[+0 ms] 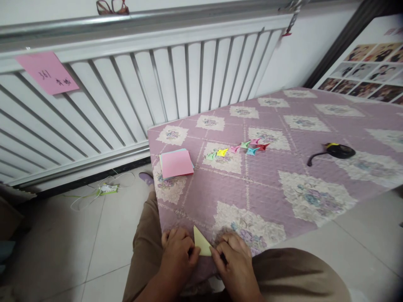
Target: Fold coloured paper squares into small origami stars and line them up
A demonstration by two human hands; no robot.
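Note:
A pale yellow sheet of paper [202, 244], folded into a triangle, lies at the near edge of the table between my two hands. My left hand [181, 251] has its fingers curled, thumb pressing the paper's left lower side. Pinching the right lower corner is my right hand [232, 256], its thumb and forefinger together. Farther off on the cloth sits a stack of coloured paper [177, 163], pink on top. To its right, several small folded paper figures [234, 149] in green, yellow, pink, blue and red stand in a loose group.
A purple flowered tablecloth [201, 193] covers the table. A black object with a thin curved arm [340, 150] lies at the right. Behind is a white radiator [176, 79] with a pink note [48, 73]. A power strip [108, 188] with cables rests on the floor.

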